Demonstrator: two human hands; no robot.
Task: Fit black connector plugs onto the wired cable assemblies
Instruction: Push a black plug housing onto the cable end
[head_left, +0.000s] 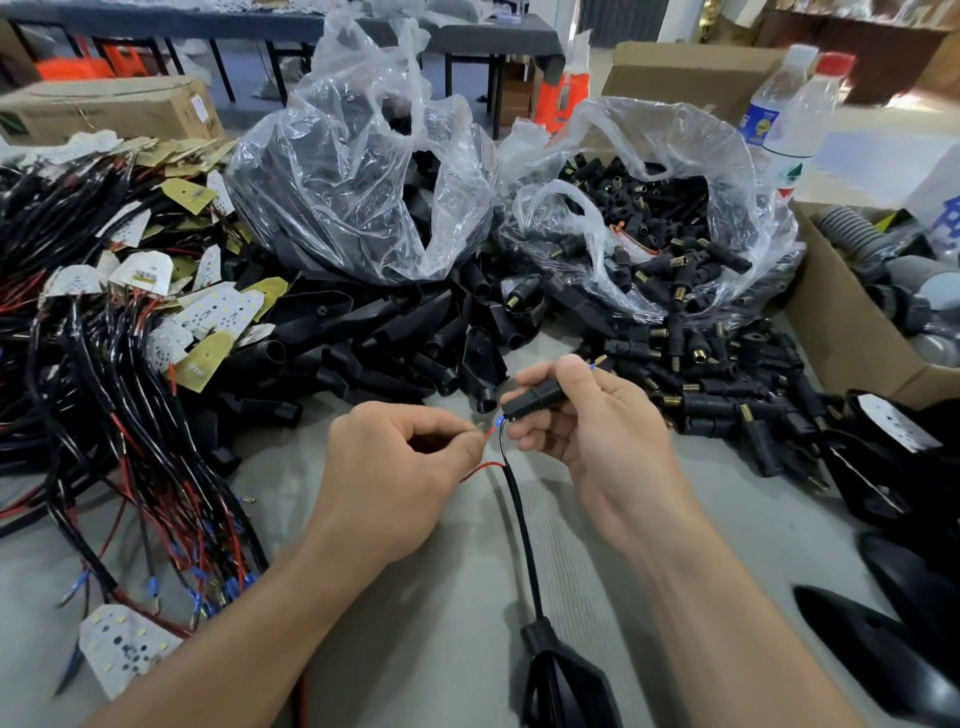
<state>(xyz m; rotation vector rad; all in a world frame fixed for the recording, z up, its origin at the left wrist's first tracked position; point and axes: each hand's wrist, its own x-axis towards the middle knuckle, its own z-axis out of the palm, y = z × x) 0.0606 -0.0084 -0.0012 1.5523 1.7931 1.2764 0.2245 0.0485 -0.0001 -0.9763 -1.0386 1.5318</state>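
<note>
My right hand (587, 421) grips a black connector plug (535, 401) between thumb and fingers, its open end facing left. My left hand (400, 457) pinches a thin red wire (480, 470) whose blue-tipped end sits right at the plug's opening. The red wire splits off a black cable (522, 525) that runs down to a black housing (558, 670) at the bottom edge. A small blue wire tip shows past my right thumb.
A tangle of wired cable assemblies with white LED boards (119, 374) fills the left. Loose black housings (395, 338) and two clear bags (363, 171) lie behind. Loose connector plugs (727, 384) spread right, beside a cardboard box (852, 332) and water bottles (795, 119).
</note>
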